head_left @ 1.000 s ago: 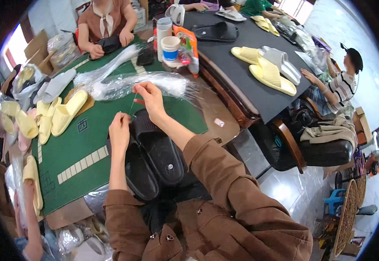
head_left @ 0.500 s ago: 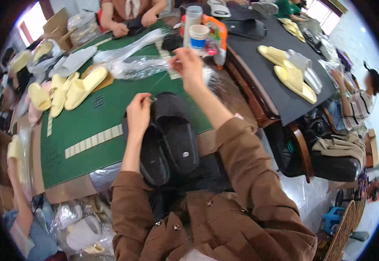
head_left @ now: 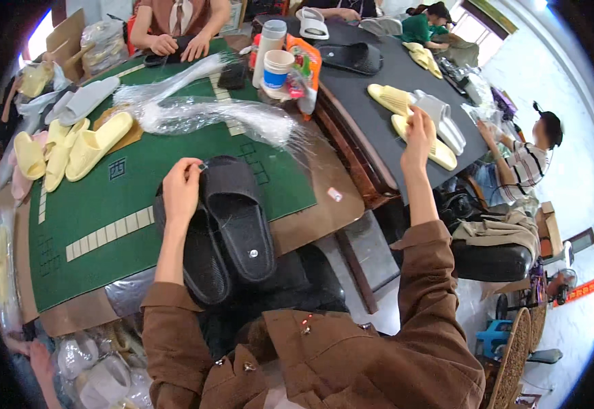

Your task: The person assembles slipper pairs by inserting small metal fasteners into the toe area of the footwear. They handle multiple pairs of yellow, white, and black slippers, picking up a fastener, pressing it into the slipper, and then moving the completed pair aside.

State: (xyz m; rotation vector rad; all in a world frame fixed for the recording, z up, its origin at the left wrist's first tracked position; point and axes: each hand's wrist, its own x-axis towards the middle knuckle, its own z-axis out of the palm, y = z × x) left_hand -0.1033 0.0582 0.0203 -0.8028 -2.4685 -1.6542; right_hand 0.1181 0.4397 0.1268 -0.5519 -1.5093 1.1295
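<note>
- L hand (head_left: 181, 191) grip: thumb + fingers pinched on the top edge of the black slippers (head_left: 232, 221), at the strap of the upper one.
- Black slippers: a pair, stacked and overlapping, lying half on the green tabletop (head_left: 140, 198), heels hanging over the near edge toward the lap.
- R hand (head_left: 419, 126) grip: raised high to the right, fingers closed as if pinching sth thin; can't tell what, too small to see.
- Clear plastic bag (head_left: 222, 116) lies crumpled on the tabletop beyond the slippers, well apart from R hand, mouth seems to face right.
- Judgement, step in hand: looks like keeping the pair aligned w/ L hand while R deals w/ bagging. To do it well: keep L pinch firm so the 2 soles don't slide apart; keep pair flat; bring R hand back low to the bag mouth before lifting the pair.
- Further out: yellow slippers (head_left: 89, 146) at the left of the tabletop, paper cup (head_left: 278, 68) and bottle (head_left: 268, 42) at far edge, other person's hands (head_left: 178, 44) opposite; dark tabletop (head_left: 379, 75) to the right w/ more slippers.
</note>
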